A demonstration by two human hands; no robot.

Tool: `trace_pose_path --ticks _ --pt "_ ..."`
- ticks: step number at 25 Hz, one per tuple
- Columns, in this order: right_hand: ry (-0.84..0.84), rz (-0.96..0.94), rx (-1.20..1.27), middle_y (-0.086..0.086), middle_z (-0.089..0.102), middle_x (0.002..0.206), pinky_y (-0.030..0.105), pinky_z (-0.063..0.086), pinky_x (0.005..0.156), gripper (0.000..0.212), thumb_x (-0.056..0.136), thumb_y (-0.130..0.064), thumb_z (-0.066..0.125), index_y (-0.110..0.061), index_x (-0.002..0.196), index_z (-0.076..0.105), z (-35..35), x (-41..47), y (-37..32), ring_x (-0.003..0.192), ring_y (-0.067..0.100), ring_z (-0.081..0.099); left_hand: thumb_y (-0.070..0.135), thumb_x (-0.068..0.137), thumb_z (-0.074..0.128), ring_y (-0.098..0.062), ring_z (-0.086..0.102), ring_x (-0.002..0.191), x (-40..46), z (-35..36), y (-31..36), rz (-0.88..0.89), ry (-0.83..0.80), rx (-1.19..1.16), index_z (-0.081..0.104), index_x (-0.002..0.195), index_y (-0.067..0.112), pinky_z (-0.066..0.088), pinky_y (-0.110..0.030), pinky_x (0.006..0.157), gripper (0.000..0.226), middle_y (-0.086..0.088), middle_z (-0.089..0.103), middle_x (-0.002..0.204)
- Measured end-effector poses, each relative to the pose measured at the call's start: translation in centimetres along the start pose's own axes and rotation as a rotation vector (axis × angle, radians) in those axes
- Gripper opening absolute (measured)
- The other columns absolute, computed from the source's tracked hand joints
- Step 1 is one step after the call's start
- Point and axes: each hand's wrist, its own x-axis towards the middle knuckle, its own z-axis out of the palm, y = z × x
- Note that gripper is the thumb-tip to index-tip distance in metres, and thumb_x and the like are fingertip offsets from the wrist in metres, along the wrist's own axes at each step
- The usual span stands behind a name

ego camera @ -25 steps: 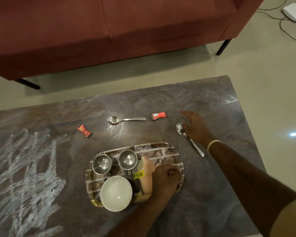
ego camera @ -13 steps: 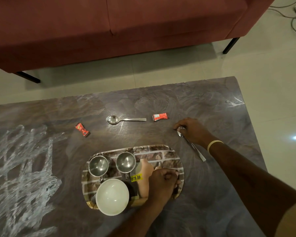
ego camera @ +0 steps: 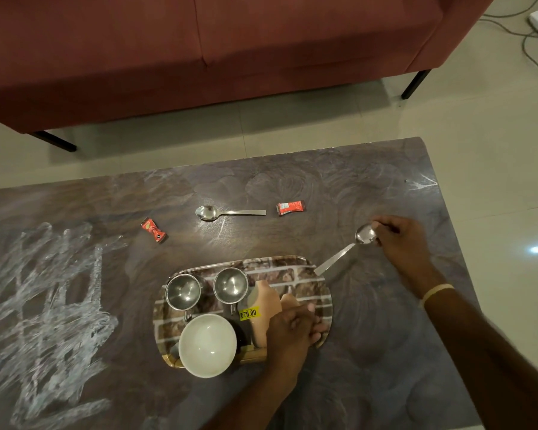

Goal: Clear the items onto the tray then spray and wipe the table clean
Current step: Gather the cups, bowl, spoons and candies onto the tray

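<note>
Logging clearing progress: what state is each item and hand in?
Right hand: gripping lifted spoon by its bowl.
Left hand: on the bottle lying on the tray.
Second spoon: on table.
Two red sachets: on table.
Steel cups: upright, on tray.
White bowl: on tray.

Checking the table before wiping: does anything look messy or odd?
Yes. White scribbled smears cover the table's left part, like chalk or dried residue. A spoon and two red wrappers also lie loose off the tray.
</note>
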Motion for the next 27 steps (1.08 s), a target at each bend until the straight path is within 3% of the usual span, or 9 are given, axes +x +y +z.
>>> trace_pose_path --ticks 3,7,11,16,27 --pt "0.104 0.194 0.104 -0.005 0.074 0.081 0.032 0.058 0.073 0.014 0.093 -0.018 0.065 -0.016 0.103 0.075 1.3 -6.7 2.4 0.074 0.011 0.070 0.028 0.096 0.056 -0.019 0.075 0.081 -1.8 -1.3 -0.8 -0.123 0.073 -0.244 0.071 0.094 0.006 0.059 -0.027 0.072 0.027 -0.012 0.076 0.091" --pt "0.171 0.381 0.244 -0.001 0.077 0.081 0.046 0.062 0.077 0.013 0.089 -0.014 0.068 -0.015 0.098 0.077 5.7 -12.7 5.6 0.074 0.015 0.074 0.024 0.096 0.054 -0.019 0.073 0.085 -2.2 -4.0 -1.5 -0.195 0.158 -0.481 0.066 0.106 0.005 0.057 -0.027 0.078 0.025 -0.016 0.073 0.100" --pt "0.214 0.379 0.205 -0.003 0.076 0.080 0.042 0.062 0.073 0.013 0.088 -0.012 0.069 -0.019 0.095 0.077 8.4 -15.3 5.2 0.071 0.013 0.074 0.022 0.096 0.055 -0.019 0.072 0.087 -1.4 -5.5 -1.8 -0.204 0.161 -0.578 0.065 0.109 0.004 0.056 -0.028 0.077 0.025 -0.015 0.074 0.099" --pt "0.207 0.316 0.138 -0.002 0.076 0.085 0.041 0.062 0.073 0.014 0.088 -0.011 0.068 -0.017 0.098 0.077 9.9 -15.9 4.3 0.075 0.012 0.073 0.019 0.097 0.054 -0.016 0.074 0.078 -1.3 -5.3 -1.9 -0.260 0.164 -0.603 0.063 0.112 0.004 0.060 -0.026 0.068 0.024 -0.014 0.074 0.095" --pt "0.198 0.228 0.004 0.004 0.076 0.092 0.032 0.059 0.078 0.017 0.089 -0.007 0.066 -0.011 0.102 0.076 11.7 -16.1 3.2 0.081 0.013 0.069 0.016 0.095 0.059 -0.022 0.073 0.083 -4.0 -6.5 -2.5 -0.254 0.147 -0.317 0.070 0.095 0.008 0.055 -0.035 0.083 0.014 -0.013 0.076 0.092"
